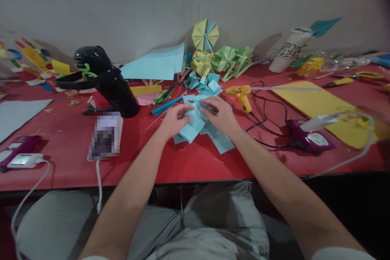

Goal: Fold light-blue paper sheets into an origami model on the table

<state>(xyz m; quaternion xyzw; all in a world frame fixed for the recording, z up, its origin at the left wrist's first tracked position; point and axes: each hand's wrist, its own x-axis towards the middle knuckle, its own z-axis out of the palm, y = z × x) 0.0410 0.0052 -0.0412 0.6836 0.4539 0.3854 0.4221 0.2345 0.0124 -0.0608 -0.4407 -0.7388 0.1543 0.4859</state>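
Several light blue paper pieces lie overlapping on the red table, between my two hands. My left hand has its thumb and fingers on the left side of a blue piece. From the right, my right hand reaches over the same pile, fingers curved and fingertips at the upper part of the paper. Small folded blue pieces sit just beyond the pile. To the right of them rests a yellow glue gun with a clear glue stick in its back.
A black bottle and a phone are on the left. Yellow and green folded paper shapes stand at the back. A purple power strip with cables, yellow sheets and a white cup are on the right.
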